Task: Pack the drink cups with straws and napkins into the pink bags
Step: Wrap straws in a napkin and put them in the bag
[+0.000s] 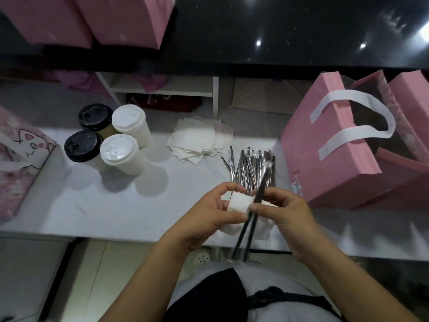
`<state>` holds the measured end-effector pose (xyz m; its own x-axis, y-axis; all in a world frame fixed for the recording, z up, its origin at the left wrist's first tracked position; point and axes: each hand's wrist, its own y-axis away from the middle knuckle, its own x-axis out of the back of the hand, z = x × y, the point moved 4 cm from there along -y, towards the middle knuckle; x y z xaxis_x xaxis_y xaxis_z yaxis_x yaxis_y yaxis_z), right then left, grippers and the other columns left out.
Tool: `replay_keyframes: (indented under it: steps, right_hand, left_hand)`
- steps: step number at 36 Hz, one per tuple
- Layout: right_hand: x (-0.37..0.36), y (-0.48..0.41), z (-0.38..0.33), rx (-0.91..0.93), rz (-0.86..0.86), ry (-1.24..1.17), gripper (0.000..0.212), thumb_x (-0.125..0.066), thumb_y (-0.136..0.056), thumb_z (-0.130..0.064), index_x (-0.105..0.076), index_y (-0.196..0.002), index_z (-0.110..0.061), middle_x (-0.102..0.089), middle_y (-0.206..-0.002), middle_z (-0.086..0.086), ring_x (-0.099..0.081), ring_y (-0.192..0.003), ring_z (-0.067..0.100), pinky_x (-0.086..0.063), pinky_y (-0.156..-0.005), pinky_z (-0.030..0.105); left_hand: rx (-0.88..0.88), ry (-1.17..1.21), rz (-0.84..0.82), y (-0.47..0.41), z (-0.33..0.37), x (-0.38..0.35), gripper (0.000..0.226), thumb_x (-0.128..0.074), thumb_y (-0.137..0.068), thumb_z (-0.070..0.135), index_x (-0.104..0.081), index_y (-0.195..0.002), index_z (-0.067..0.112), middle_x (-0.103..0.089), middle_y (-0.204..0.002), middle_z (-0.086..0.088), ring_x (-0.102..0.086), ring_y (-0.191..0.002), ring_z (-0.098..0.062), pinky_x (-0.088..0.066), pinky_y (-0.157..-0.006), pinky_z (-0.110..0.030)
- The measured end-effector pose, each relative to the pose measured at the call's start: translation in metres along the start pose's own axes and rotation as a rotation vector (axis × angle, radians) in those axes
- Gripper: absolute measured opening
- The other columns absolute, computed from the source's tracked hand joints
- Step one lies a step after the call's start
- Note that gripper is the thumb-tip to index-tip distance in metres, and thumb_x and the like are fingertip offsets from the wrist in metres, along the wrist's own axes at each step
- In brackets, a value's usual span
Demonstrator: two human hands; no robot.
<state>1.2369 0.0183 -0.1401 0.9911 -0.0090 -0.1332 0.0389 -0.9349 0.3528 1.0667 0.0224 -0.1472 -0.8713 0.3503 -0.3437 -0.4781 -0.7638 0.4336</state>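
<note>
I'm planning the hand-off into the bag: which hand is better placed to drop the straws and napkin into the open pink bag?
Probably the right hand: the open pink bag stands on its side, and it already pinches the black straws.

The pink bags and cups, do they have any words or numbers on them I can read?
No readable words anywhere.
Open pink bag: small print near its bottom corner, too blurred.
Cat bag: a drawing only.
White cup lid: raised marks, too small.
Red package on the shelf: blurred.

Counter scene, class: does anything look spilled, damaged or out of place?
Nothing stands out. The four lidded cups stand upright, with no spill visible; napkins and wrapped straws lie in loose piles; the open pink bag stands upright.
</note>
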Motion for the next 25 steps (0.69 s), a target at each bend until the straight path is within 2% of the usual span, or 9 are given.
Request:
replay_keyframes:
  steps: [3, 6, 8, 12, 16, 20, 23, 25]
  right_hand:
    - [0.002, -0.002, 0.003, -0.031, 0.053, -0.001, 0.046, -0.084, -0.064, 0.002, -0.074, -0.105, -0.018, -0.074, -0.1, 0.015, -0.073, -0.093, 0.027, -0.06, -0.079, 0.035]
    - [0.003, -0.004, 0.007, -0.087, 0.048, -0.028, 0.062, -0.087, -0.059, -0.005, -0.067, -0.117, -0.011, -0.071, -0.106, 0.022, -0.073, -0.094, 0.035, -0.059, -0.084, 0.044]
    - [0.002, -0.004, 0.008, -0.124, 0.006, -0.049, 0.056, -0.086, -0.059, -0.01, -0.069, -0.113, -0.006, -0.071, -0.106, 0.025, -0.072, -0.095, 0.038, -0.059, -0.083, 0.044]
    - [-0.001, -0.004, 0.007, -0.166, -0.055, -0.03, 0.026, -0.083, -0.065, -0.014, -0.077, -0.089, -0.007, -0.075, -0.093, 0.021, -0.074, -0.082, 0.032, -0.058, -0.065, 0.03]
    - [-0.001, -0.006, 0.01, -0.131, -0.003, -0.009, 0.013, -0.082, -0.07, -0.007, -0.078, -0.083, -0.008, -0.075, -0.088, 0.02, -0.073, -0.078, 0.03, -0.057, -0.068, 0.034]
    - [-0.004, -0.006, 0.013, -0.111, 0.01, -0.004, 0.016, -0.082, -0.071, -0.01, -0.078, -0.087, -0.011, -0.076, -0.089, 0.016, -0.074, -0.083, 0.031, -0.058, -0.075, 0.036]
    - [-0.003, -0.007, 0.012, -0.097, 0.028, -0.006, 0.023, -0.083, -0.063, -0.021, -0.078, -0.085, -0.014, -0.076, -0.088, 0.012, -0.072, -0.084, 0.027, -0.056, -0.078, 0.037]
    - [0.001, -0.007, 0.012, -0.078, 0.076, 0.003, 0.025, -0.083, -0.059, -0.024, -0.078, -0.082, -0.014, -0.075, -0.086, 0.01, -0.07, -0.082, 0.025, -0.055, -0.082, 0.041]
  left_hand:
    - [-0.031, -0.063, 0.086, -0.002, -0.002, -0.004, 0.052, -0.076, -0.082, -0.003, -0.061, -0.122, 0.026, -0.074, -0.091, -0.015, -0.064, -0.079, -0.025, -0.051, -0.067, -0.031]
    - [-0.051, -0.103, 0.137, -0.003, -0.003, -0.004, 0.053, -0.075, -0.083, -0.005, -0.062, -0.122, 0.028, -0.075, -0.093, -0.016, -0.066, -0.077, -0.023, -0.053, -0.07, -0.034]
    - [-0.065, -0.114, 0.165, -0.002, -0.004, -0.003, 0.053, -0.075, -0.083, -0.006, -0.062, -0.122, 0.028, -0.075, -0.097, -0.021, -0.067, -0.08, -0.025, -0.054, -0.075, -0.038]
    - [-0.064, -0.142, 0.202, 0.0, -0.007, 0.001, 0.053, -0.074, -0.083, -0.006, -0.064, -0.119, 0.031, -0.075, -0.098, -0.021, -0.068, -0.081, -0.026, -0.055, -0.075, -0.038]
    - [-0.056, -0.136, 0.205, 0.0, -0.008, 0.003, 0.051, -0.075, -0.082, -0.005, -0.067, -0.115, 0.032, -0.075, -0.1, -0.021, -0.068, -0.081, -0.024, -0.056, -0.076, -0.038]
    - [-0.052, -0.129, 0.187, -0.004, -0.008, 0.005, 0.054, -0.075, -0.081, -0.007, -0.066, -0.12, 0.029, -0.076, -0.102, -0.018, -0.069, -0.086, -0.025, -0.057, -0.082, -0.037]
    - [-0.047, -0.106, 0.129, -0.01, -0.007, 0.015, 0.055, -0.077, -0.081, 0.0, -0.062, -0.127, 0.028, -0.074, -0.112, -0.016, -0.072, -0.102, -0.03, -0.057, -0.094, -0.038]
    - [-0.06, -0.122, 0.164, -0.02, -0.002, 0.032, 0.048, -0.075, -0.086, 0.003, -0.063, -0.126, 0.027, -0.074, -0.117, -0.01, -0.07, -0.108, -0.027, -0.056, -0.096, -0.038]
